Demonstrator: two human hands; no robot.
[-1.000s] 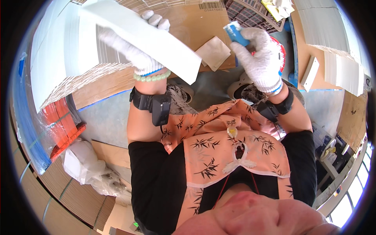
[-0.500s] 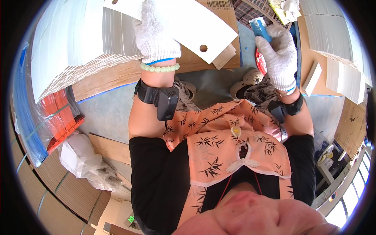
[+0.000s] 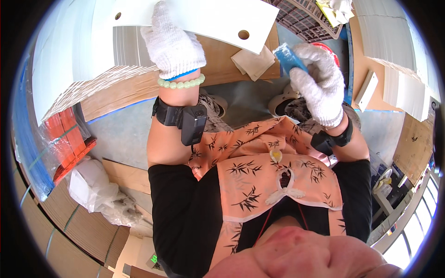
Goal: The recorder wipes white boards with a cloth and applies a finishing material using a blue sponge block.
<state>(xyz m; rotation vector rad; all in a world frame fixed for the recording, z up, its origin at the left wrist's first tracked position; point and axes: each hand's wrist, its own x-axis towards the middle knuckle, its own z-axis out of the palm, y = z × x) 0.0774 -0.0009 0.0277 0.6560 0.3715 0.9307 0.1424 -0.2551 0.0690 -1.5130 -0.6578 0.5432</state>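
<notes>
A long white panel (image 3: 213, 23) with a round hole near each end lies at the top of the view. My left hand (image 3: 174, 48), in a white knit glove, grips its near edge, with one digit lying over the top face and the other fingers partly hidden. In my gloved right hand (image 3: 320, 83) is a blue flat piece (image 3: 289, 58) smeared with white, pinched between thumb and fingers and pointing toward the panel's right end. The two are apart. Behind the right hand shows part of a round red rim (image 3: 330, 52).
Stacks of white panels (image 3: 69, 60) stand at the left, with more stacked panels (image 3: 387, 37) at the right. A folded beige cloth (image 3: 254, 61) lies on cardboard below the panel. At the top right is a brown plastic crate (image 3: 308, 18). A small white block (image 3: 367, 90) rests on the right-hand board.
My left hand and the panel have shifted left and slightly up. My right hand has come down and left with the blue piece, which has turned; more of the cloth shows.
</notes>
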